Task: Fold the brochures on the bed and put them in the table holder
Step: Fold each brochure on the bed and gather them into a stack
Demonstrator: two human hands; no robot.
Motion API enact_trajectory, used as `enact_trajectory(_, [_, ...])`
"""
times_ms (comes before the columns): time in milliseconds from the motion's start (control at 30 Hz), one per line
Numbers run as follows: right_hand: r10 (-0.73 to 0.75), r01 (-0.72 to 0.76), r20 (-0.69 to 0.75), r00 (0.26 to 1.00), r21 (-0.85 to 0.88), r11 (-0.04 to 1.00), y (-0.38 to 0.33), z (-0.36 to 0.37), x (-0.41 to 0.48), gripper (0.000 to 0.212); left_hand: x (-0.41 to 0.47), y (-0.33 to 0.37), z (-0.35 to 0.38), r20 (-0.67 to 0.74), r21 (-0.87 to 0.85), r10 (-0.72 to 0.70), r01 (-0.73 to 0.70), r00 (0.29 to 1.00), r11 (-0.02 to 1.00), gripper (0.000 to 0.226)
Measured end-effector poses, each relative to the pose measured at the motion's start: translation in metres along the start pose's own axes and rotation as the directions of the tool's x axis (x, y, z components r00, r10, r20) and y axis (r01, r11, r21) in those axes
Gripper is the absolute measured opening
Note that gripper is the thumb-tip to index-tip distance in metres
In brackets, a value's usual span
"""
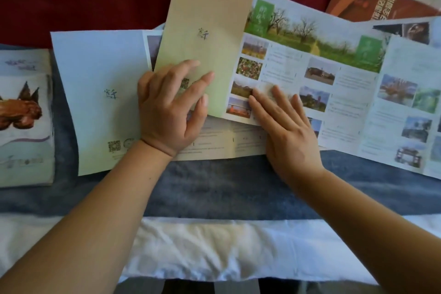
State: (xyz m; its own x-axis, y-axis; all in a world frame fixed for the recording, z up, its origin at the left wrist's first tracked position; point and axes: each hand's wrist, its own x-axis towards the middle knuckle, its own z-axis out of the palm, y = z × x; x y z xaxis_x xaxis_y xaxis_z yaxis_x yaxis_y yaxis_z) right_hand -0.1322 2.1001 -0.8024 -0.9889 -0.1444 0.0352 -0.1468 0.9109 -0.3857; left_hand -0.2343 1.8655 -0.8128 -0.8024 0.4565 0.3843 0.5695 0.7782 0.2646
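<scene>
Over rumpled sheet (214,248), left hand (171,110) and right hand (287,129) press creased brochure (317,38).

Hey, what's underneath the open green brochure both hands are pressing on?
A pale blue brochure runs under its left side, and a strip of text panels shows below its lower edge. Whether they are one sheet is hidden.

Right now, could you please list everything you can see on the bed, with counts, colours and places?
Unfolded green-and-tan paper brochure: one, photo-printed, centre, under both hands.
Pale blue paper brochures: count unclear, beneath it, left and right.
Folded brochure stack with brown picture: one, far left.
Red-brown booklets: at least two, top right.
Blue blanket: one, beneath the papers.
Dark red cloth: one, top left.
White sheet: one, near edge.
Left hand: flat on the tan panel.
Right hand: flat on the photo panel.
</scene>
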Motion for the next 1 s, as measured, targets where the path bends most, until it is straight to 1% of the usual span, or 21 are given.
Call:
enact_trajectory(67, [-0.047,0.047,0.002,0.999,0.018,0.999,-0.003,0.002,-0.003,0.060,-0.001,0.003,-0.007,0.036,0.014,-0.022,0.022,0.999,1.000,0.042])
enact_trajectory(167, [-0.117,0.116,0.011,0.993,0.021,0.993,-0.016,0.006,-0.009,0.065,-0.009,0.010,-0.022,0.072,0.045,-0.144,0.141,0.987,0.989,0.046])
enact_trajectory(367, [-0.225,0.221,0.075,0.972,0.059,0.974,-0.051,0.015,-0.015,0.056,-0.054,0.023,-0.045,0.161,0.067,-0.273,0.265,0.949,0.962,0.048])
enact_trajectory(433, [-0.280,0.268,0.089,0.956,0.132,0.954,-0.059,0.016,-0.018,0.053,-0.070,0.019,-0.047,0.200,0.118,-0.328,0.309,0.923,0.944,0.051])
enact_trajectory(500, [-0.345,0.311,0.109,0.932,0.245,0.918,-0.057,0.012,-0.018,0.052,-0.083,0.008,-0.048,0.260,0.195,-0.403,0.361,0.877,0.912,0.058])
enact_trajectory(533, [-0.352,0.309,0.117,0.929,0.279,0.909,-0.052,0.010,-0.016,0.054,-0.088,0.001,-0.048,0.283,0.231,-0.431,0.375,0.857,0.898,0.062])
enact_trajectory(600, [-0.295,0.257,0.118,0.948,0.263,0.930,-0.041,0.005,-0.009,0.058,-0.094,-0.013,-0.048,0.293,0.266,-0.445,0.375,0.846,0.888,0.064])
enact_trajectory(667, [-0.180,0.161,0.118,0.977,0.157,0.975,-0.032,0.003,0.001,0.057,-0.093,-0.025,-0.047,0.276,0.262,-0.421,0.354,0.864,0.898,0.064])
enact_trajectory(733, [-0.059,0.054,0.131,0.990,0.046,0.998,-0.030,0.005,0.010,0.059,-0.089,-0.035,-0.044,0.255,0.256,-0.382,0.319,0.889,0.913,0.063])
enact_trajectory(900, [0.197,-0.175,0.168,0.966,-0.134,0.975,-0.044,0.016,0.031,0.072,-0.063,-0.063,-0.034,0.205,0.189,-0.257,0.220,0.944,0.957,0.059])
enact_trajectory(967, [0.255,-0.231,0.157,0.954,-0.157,0.960,-0.050,0.021,0.034,0.073,-0.049,-0.073,-0.030,0.152,0.170,-0.199,0.173,0.968,0.970,0.056])
enact_trajectory(1000, [0.273,-0.250,0.148,0.951,-0.155,0.956,-0.051,0.023,0.034,0.073,-0.043,-0.076,-0.030,0.124,0.184,-0.193,0.168,0.973,0.968,0.056])
